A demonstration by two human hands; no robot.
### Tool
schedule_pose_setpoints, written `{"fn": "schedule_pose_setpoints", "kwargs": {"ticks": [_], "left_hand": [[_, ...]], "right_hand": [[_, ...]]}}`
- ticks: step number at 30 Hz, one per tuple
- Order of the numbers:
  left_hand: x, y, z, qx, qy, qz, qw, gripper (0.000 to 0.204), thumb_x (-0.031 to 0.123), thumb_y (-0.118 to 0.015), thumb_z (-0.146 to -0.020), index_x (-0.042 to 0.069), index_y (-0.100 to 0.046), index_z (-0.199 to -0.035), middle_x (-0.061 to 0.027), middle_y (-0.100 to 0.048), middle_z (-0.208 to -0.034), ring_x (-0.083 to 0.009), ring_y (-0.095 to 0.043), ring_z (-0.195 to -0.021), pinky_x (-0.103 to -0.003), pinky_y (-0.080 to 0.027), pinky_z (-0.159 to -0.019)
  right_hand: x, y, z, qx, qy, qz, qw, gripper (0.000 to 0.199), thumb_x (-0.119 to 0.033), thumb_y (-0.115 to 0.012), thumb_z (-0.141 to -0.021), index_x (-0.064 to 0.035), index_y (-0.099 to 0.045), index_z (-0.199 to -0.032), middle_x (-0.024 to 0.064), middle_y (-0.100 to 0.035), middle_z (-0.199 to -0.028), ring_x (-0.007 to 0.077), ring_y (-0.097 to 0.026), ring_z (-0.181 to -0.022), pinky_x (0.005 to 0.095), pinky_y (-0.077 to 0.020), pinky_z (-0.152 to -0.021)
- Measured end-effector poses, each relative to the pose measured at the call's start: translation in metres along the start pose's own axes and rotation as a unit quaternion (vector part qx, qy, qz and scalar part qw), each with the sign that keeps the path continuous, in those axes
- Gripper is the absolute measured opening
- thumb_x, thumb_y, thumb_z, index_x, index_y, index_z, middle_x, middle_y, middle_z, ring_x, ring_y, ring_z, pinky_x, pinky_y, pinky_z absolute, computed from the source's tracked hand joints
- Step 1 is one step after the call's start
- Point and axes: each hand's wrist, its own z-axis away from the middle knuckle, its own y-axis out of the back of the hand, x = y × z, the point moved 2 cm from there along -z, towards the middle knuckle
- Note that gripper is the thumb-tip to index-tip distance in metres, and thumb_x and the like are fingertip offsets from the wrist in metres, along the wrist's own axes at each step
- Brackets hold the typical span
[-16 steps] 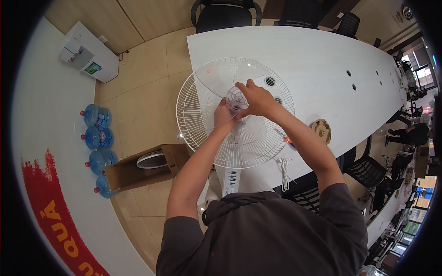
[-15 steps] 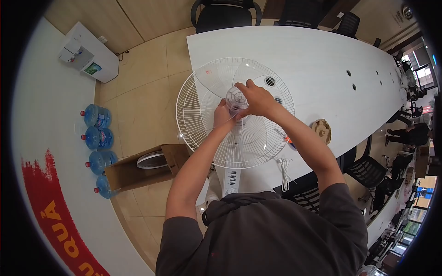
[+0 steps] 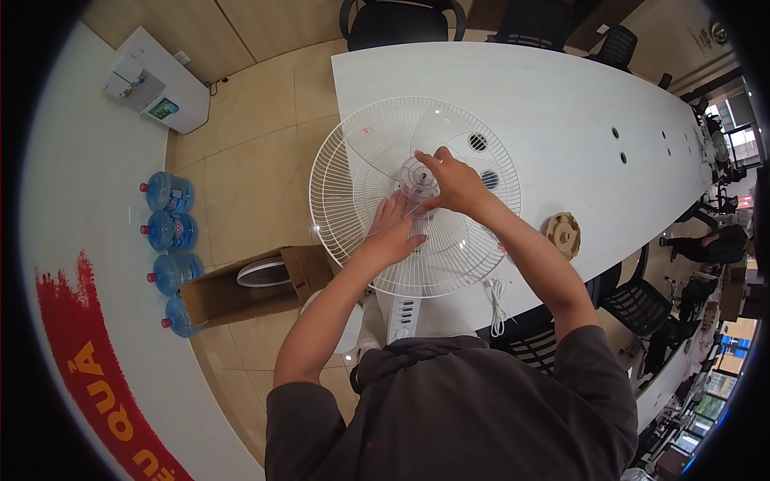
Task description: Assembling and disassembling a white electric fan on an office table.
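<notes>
A fan with a white wire guard and clear plastic blades sits in front of me, tipped so the blades face up. My right hand curls its fingers and thumb around the clear hub at the blades' centre. Just below the hub, my left hand lies over the blades with its fingers stretched out and its thumb apart. Its fingertips reach the underside of the hub. A white control panel with buttons shows under the guard's near edge.
The white table extends to the right, with a brown moulded pulp piece on it and a coiled white cord near its edge. Left on the floor lies an open carton holding a round white guard part. Several blue water bottles line the wall.
My left hand has loosened from around the hub's lower side, and its fingers now lie spread over the blades. My right hand remains on the hub.
</notes>
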Motion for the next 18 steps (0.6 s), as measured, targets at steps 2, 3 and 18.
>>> {"fn": "schedule_pose_setpoints", "kwargs": {"ticks": [2,3,18], "left_hand": [[0.002,-0.004,0.006,-0.007,0.004,-0.015,1.000,0.078,0.035,-0.068,-0.087,0.000,-0.033,-0.147,-0.0254,-0.028,-0.153,-0.0415,-0.018,-0.146,-0.051,-0.014,-0.120],[0.003,-0.004,0.009,-0.007,0.004,-0.014,1.000,0.078,0.035,-0.068,-0.087,0.000,-0.033,-0.147,-0.0254,-0.028,-0.153,-0.0415,-0.018,-0.146,-0.051,-0.014,-0.120],[-0.017,-0.008,0.015,0.028,-0.019,0.139,0.990,0.045,0.021,-0.049,-0.101,-0.001,-0.045,-0.140,-0.0224,-0.036,-0.152,-0.0387,-0.021,-0.147,-0.049,-0.013,-0.120]], "right_hand": [[0.000,0.001,0.000,0.001,-0.002,-0.006,1.000,0.103,-0.031,-0.093,-0.055,-0.0127,-0.042,-0.142,0.0207,-0.051,-0.118,0.0378,-0.064,-0.099,0.0436,-0.0562,-0.078],[0.001,0.001,0.001,0.001,-0.003,-0.006,1.000,0.103,-0.031,-0.093,-0.055,-0.0127,-0.042,-0.142,0.0207,-0.051,-0.118,0.0378,-0.064,-0.099,0.0436,-0.0562,-0.078],[0.021,0.006,0.009,-0.023,0.003,-0.096,0.995,0.089,-0.020,-0.086,-0.072,-0.0083,-0.040,-0.147,0.0194,-0.052,-0.131,0.0312,-0.064,-0.099,0.0376,-0.0553,-0.082]]}}
